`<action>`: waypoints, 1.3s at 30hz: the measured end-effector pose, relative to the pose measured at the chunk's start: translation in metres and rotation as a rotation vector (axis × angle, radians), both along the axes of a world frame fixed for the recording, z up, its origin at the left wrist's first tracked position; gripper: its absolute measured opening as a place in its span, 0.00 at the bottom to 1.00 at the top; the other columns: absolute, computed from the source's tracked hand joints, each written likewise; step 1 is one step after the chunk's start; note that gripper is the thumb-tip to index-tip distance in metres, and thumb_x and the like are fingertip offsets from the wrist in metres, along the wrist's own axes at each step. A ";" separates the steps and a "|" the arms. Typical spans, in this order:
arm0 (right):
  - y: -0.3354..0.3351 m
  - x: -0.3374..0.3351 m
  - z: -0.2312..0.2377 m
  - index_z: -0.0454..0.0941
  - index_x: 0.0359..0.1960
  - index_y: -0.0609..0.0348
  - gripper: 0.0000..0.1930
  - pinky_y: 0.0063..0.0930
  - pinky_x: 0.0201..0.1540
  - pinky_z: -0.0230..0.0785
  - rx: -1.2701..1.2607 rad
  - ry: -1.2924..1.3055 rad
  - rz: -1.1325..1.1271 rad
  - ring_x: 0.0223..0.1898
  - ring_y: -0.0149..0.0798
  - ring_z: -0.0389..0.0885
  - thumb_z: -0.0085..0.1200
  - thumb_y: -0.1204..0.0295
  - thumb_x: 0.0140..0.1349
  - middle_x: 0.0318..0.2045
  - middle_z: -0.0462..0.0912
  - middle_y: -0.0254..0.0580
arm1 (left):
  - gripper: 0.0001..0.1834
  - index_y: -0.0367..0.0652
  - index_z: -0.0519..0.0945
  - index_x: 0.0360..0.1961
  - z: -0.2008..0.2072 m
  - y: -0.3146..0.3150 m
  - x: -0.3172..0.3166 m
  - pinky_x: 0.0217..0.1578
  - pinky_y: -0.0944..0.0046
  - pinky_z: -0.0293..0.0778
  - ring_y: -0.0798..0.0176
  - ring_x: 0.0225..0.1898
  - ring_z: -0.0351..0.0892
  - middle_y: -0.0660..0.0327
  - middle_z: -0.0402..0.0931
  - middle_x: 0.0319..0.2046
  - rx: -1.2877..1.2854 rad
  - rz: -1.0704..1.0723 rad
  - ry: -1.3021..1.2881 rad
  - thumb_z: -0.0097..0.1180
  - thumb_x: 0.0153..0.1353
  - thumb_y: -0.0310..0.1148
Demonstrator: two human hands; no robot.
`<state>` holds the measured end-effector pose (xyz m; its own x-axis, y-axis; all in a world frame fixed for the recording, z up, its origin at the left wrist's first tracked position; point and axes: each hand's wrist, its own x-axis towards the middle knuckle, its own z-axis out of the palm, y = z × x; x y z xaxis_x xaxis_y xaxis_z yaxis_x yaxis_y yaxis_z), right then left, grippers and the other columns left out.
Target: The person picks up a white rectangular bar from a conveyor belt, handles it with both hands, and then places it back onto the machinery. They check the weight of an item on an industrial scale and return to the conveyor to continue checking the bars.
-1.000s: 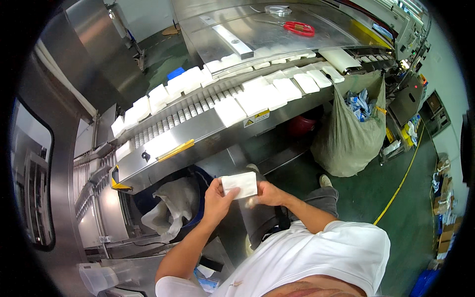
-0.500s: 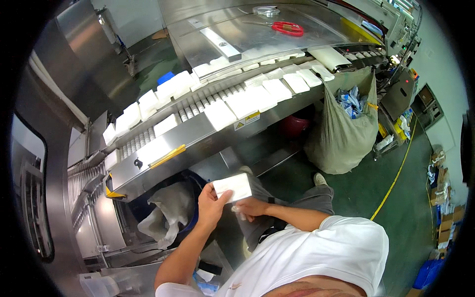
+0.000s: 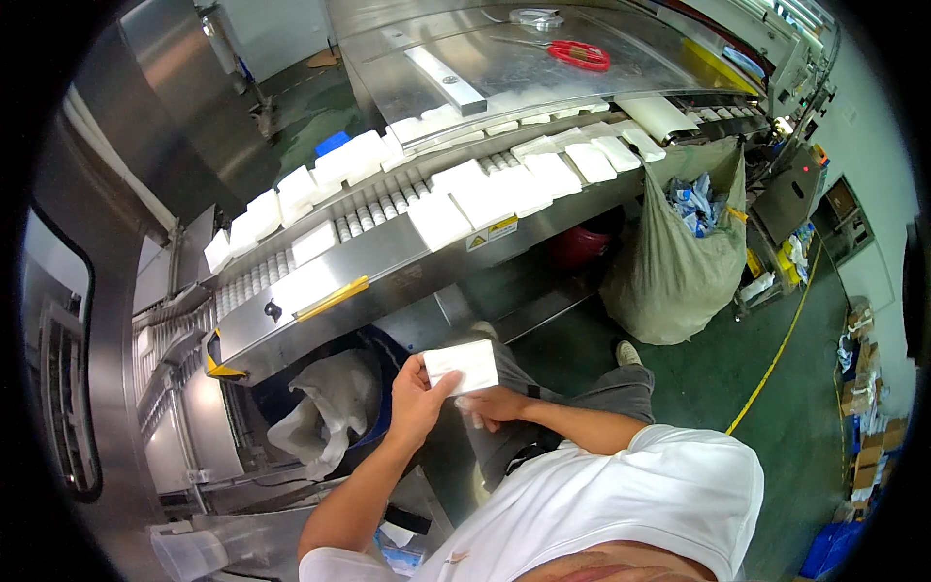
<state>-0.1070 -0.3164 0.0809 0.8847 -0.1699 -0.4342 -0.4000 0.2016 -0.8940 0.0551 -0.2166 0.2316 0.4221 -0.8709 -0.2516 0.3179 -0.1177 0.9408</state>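
My left hand (image 3: 419, 403) grips a white flat rectangular pack (image 3: 475, 365) by its left side, thumb on top and fingers behind. Close under the lower edge of the pack is my right hand (image 3: 493, 405), its fingers curled in and the fingertips against that edge. The pack is tilted toward me, in front of my legs. Ahead, a roller conveyor (image 3: 367, 219) runs from lower left to upper right. Similar white packs (image 3: 438, 221) lie along its near rail, and more white packs (image 3: 296, 186) line its far side.
Right of the conveyor hangs a large cloth sack (image 3: 669, 276) holding blue-white wrappers. Below the conveyor's left end stands a dark blue bin (image 3: 393, 364) with a whitish plastic bag (image 3: 335, 398). A red-handled tool (image 3: 579, 55) and a metal bar (image 3: 446, 81) lie on the steel top.
One pack on the rollers has slid left along the conveyor. My hands keep the same hold on the white pack. The whole view has shifted slightly.
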 end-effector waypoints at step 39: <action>-0.003 0.002 0.013 0.78 0.37 0.62 0.23 0.28 0.18 0.70 -0.032 0.052 0.016 0.14 0.33 0.79 0.48 0.52 0.76 0.20 0.81 0.40 | 0.20 0.34 0.74 0.54 -0.001 0.000 0.002 0.53 0.65 0.79 0.65 0.48 0.84 0.55 0.84 0.47 -0.024 -0.023 -0.038 0.68 0.65 0.25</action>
<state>-0.1054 -0.3194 0.0938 0.8639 -0.1705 -0.4739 -0.4489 0.1662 -0.8780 0.0567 -0.2163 0.2308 0.4103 -0.8864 -0.2145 0.2797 -0.1016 0.9547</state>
